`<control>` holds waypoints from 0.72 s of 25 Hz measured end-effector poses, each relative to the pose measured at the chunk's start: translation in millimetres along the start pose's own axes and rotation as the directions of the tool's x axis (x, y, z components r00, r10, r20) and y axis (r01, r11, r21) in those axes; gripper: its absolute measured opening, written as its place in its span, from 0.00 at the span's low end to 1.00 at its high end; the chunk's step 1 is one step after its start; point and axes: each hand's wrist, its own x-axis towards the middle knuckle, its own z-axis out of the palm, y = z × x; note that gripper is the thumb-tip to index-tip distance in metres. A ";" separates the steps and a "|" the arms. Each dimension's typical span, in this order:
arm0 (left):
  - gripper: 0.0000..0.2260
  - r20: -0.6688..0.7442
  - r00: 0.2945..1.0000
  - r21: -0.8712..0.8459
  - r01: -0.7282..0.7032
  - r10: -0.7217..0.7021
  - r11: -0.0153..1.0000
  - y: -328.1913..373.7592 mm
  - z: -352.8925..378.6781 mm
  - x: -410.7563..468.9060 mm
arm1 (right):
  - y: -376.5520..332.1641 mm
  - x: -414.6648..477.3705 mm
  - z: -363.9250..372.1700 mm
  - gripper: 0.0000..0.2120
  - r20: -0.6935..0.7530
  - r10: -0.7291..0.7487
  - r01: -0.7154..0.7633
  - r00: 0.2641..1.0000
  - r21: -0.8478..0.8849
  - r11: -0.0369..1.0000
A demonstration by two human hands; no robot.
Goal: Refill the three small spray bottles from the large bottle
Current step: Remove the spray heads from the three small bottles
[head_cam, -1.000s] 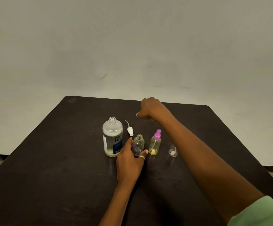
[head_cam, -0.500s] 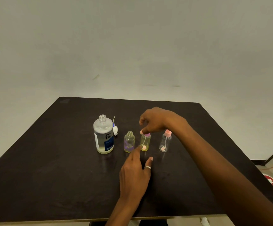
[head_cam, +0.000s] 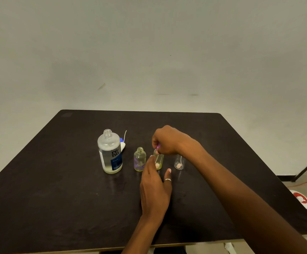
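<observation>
Dark, almost black table fills the lower view, and on it stand four bottles in a loose row: the large bottle with its neck uncapped at the left, then the purple-tinted small bottle, also open at the top, then the yellow-green small bottle, then the clear small bottle partly hidden behind the right wrist. All four stand upright, long axes vertical, mouths pointing up. Since half a second ago the right hand has closed down over the purple spray cap of the yellow-green bottle, fingers pinched around it where before they only touched it from above; the cap shows as a small sliver below the knuckles. Whether it has come loose from the neck cannot be told. The left hand has come forward from the near table to the same bottle, fingers spread and loose, its fingertips at the bottle's left side (whether they actually press the glass is unclear), thumb with a ring apart to the right. The pink cap seen earlier on the clear bottle is now covered by the right wrist. Behind the large bottle lies a white spray head, its thin dip tube pointing up and away towards the far edge.
</observation>
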 end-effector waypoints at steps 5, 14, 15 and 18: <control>0.31 0.032 0.999 -0.082 0.044 -0.041 0.996 4.5 8.5 10.8 | 2.5 -10.3 -4.4 0.06 0.052 -0.031 0.031 0.998 0.012 0.999; 0.14 -0.005 1.000 -0.204 -0.025 0.025 0.979 -0.2 7.6 20.2 | 1.2 -25.0 -8.2 0.06 0.053 -0.004 0.005 0.999 -0.021 1.000; 0.13 -0.008 1.000 -0.196 -0.025 0.024 0.980 -1.3 8.3 20.3 | -0.7 -27.7 -8.3 0.09 0.008 0.032 -0.032 0.999 -0.038 0.999; 0.11 -0.008 1.000 -0.185 -0.019 0.017 0.982 -3.8 10.6 20.5 | -6.8 -34.1 -6.5 0.20 -0.112 0.149 -0.165 0.983 -0.161 0.973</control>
